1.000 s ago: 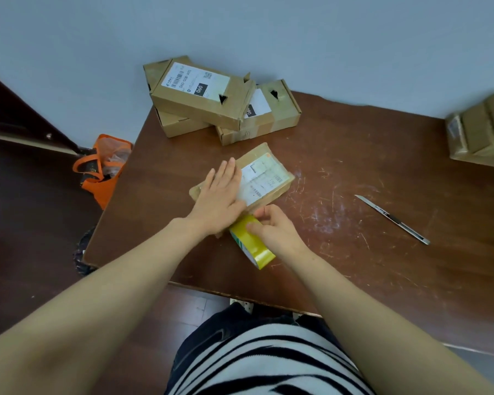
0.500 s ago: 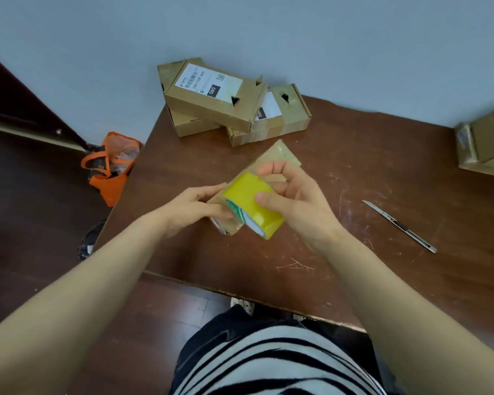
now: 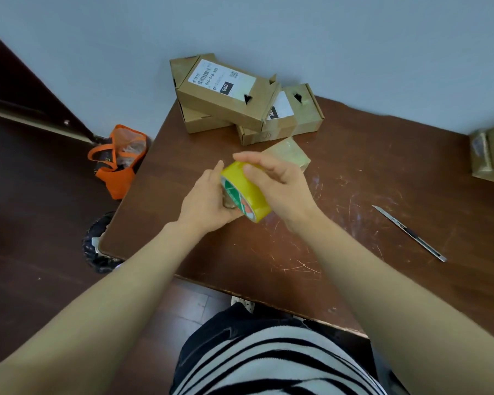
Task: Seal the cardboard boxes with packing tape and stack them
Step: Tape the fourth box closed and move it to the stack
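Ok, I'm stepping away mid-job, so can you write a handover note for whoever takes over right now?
Hands: the left hand holds the tape from the side, the right hand grips its top, both above the table.
The small box lies behind them with tape on it; fully sealed or not, cannot tell.
Done: a pile of three boxes at the far left corner. The knife lies to the right.
Left: finish sealing, add the small box to the pile.

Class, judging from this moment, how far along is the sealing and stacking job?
Done: three boxes sit piled at the table's far corner. In hand: the left hand and right hand both grip the yellow tape roll above the table. Left: the small box behind them lies on the table, not yet stacked.
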`<state>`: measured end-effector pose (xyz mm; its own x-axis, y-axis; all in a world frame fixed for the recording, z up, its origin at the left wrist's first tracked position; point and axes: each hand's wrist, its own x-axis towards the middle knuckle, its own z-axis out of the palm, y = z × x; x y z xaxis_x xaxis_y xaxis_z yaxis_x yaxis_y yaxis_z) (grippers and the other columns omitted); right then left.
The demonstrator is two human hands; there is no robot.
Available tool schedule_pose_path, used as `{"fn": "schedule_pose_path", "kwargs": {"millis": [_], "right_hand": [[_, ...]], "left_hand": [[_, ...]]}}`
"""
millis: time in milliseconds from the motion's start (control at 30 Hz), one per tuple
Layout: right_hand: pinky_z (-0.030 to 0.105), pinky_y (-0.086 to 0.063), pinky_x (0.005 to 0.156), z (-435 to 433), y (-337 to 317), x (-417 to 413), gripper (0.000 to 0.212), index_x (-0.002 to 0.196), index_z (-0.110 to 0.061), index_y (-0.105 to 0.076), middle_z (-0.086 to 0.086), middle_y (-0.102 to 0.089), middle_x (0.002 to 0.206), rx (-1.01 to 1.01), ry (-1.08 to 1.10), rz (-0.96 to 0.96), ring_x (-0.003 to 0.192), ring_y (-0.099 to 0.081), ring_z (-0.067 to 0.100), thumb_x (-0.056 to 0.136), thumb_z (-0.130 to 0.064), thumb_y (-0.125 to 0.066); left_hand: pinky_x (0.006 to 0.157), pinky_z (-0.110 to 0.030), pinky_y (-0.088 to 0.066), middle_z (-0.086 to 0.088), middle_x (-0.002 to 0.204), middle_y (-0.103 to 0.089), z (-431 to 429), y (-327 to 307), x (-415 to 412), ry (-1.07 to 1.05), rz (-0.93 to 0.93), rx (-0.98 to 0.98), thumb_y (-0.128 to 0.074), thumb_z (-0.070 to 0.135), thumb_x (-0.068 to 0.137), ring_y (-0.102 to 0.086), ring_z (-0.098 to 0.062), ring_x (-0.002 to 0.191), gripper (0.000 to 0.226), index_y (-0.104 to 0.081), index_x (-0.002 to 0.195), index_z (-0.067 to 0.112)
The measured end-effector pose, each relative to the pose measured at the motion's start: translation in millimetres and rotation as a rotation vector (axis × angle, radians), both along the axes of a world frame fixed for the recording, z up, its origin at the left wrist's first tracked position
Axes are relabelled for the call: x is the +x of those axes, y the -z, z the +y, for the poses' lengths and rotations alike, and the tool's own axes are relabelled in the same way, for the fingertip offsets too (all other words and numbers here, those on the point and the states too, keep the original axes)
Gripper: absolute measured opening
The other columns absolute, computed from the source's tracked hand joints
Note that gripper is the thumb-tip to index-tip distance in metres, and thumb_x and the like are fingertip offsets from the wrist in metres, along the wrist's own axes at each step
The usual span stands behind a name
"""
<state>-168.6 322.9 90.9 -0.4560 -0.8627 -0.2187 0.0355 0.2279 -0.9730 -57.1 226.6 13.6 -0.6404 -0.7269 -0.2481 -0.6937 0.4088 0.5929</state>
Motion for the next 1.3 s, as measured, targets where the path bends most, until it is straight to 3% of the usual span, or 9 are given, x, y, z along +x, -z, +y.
{"fn": "schedule_pose_path", "kwargs": {"millis": [133, 300, 433, 567, 700, 933, 1067, 1200, 1300], "right_hand": [[0.013, -0.046, 0.047, 36, 18, 13, 0.018, 0.093, -0.019, -0.070, -0.002, -0.065, 0.071, 0.130, 0.109, -0.097, 0.049, -0.058, -0.001, 0.095, -0.010, -0.055], [0.005, -0.044, 0.054, 39, 48, 8, 0.019, 0.101, -0.024, -0.071, 0.001, -0.069, 0.087, 0.303, 0.047, 0.019, 0.062, -0.060, 0.005, 0.096, -0.015, -0.055], [0.002, -0.043, 0.055, 19, 53, 3, 0.023, 0.114, -0.016, -0.069, -0.001, -0.068, 0.090, 0.335, -0.027, 0.078, 0.071, -0.062, 0.013, 0.096, -0.019, -0.055], [0.011, -0.049, 0.064, 15, 56, 2, 0.022, 0.110, -0.016, -0.071, 0.005, -0.072, 0.093, 0.328, -0.024, 0.068, 0.077, -0.066, 0.023, 0.096, -0.017, -0.054], [0.007, -0.045, 0.049, 17, 56, 1, 0.023, 0.115, -0.010, -0.065, 0.009, -0.067, 0.103, 0.329, -0.045, 0.001, 0.077, -0.064, 0.015, 0.098, -0.013, -0.050], [0.008, -0.045, 0.051, 14, 56, 1, 0.017, 0.111, -0.012, -0.062, 0.005, -0.059, 0.108, 0.309, -0.054, -0.047, 0.065, -0.058, 0.006, 0.097, -0.014, -0.053], [0.020, -0.046, 0.074, 20, 51, -8, 0.024, 0.102, -0.025, -0.064, -0.005, -0.059, 0.104, 0.366, -0.041, -0.051, 0.089, -0.055, 0.010, 0.088, -0.008, -0.054], [0.027, -0.050, 0.071, 27, 26, -20, 0.042, 0.111, -0.027, -0.061, 0.003, -0.064, 0.096, 0.254, -0.101, -0.179, 0.079, -0.061, 0.015, 0.082, 0.003, -0.056], [0.034, -0.052, 0.091, 22, 19, -23, 0.062, 0.127, -0.029, -0.052, 0.000, -0.060, 0.122, 0.132, -0.199, -0.181, 0.099, -0.063, 0.016, 0.077, 0.004, -0.068]], "left_hand": [[0.100, -0.042, -0.038, -0.007, 0.147, -0.032, 0, -7, -4, 0.014, -0.096, -0.012, -0.078, 0.032, 0.070, -0.031, -0.024, 0.137, 0.108, -0.012, 0.152, 0.012], [0.106, -0.042, -0.035, -0.010, 0.147, -0.029, -3, -13, -8, 0.049, -0.135, 0.035, -0.080, 0.039, 0.067, -0.029, -0.028, 0.137, 0.114, -0.009, 0.152, 0.010], [0.118, -0.044, 0.004, -0.012, 0.159, 0.013, -16, -27, -8, 0.288, -0.396, -0.072, -0.075, 0.031, 0.071, 0.011, -0.029, 0.146, 0.126, 0.022, 0.147, 0.007], [0.114, -0.035, 0.016, -0.001, 0.159, 0.016, -11, -30, -19, 0.350, -0.068, -0.302, -0.030, 0.051, 0.084, 0.016, -0.014, 0.146, 0.086, 0.008, 0.152, 0.016], [0.116, -0.036, 0.016, 0.001, 0.160, 0.014, -1, -5, -25, 0.451, -0.188, -0.313, 0.010, 0.070, 0.078, 0.016, -0.010, 0.146, 0.091, 0.007, 0.153, 0.018], [0.115, -0.036, 0.020, -0.002, 0.156, 0.026, -21, -8, -4, 0.528, -0.196, -0.183, -0.025, 0.049, 0.076, 0.030, -0.008, 0.138, 0.089, 0.011, 0.151, 0.020], [0.118, -0.040, -0.009, -0.015, 0.155, -0.003, -25, -4, 7, 0.364, -0.047, -0.126, -0.070, 0.027, 0.080, -0.002, -0.032, 0.142, 0.097, -0.005, 0.151, 0.028], [0.101, -0.017, -0.029, -0.002, 0.130, -0.041, -25, 0, 13, 0.098, 0.179, 0.315, -0.075, 0.004, 0.077, -0.038, -0.014, 0.124, 0.086, -0.030, 0.148, 0.023], [0.103, -0.022, -0.039, 0.002, 0.130, -0.056, -28, 5, 16, -0.125, 0.283, 0.626, -0.072, 0.000, 0.077, -0.053, -0.008, 0.116, 0.074, -0.043, 0.143, 0.018]]}}
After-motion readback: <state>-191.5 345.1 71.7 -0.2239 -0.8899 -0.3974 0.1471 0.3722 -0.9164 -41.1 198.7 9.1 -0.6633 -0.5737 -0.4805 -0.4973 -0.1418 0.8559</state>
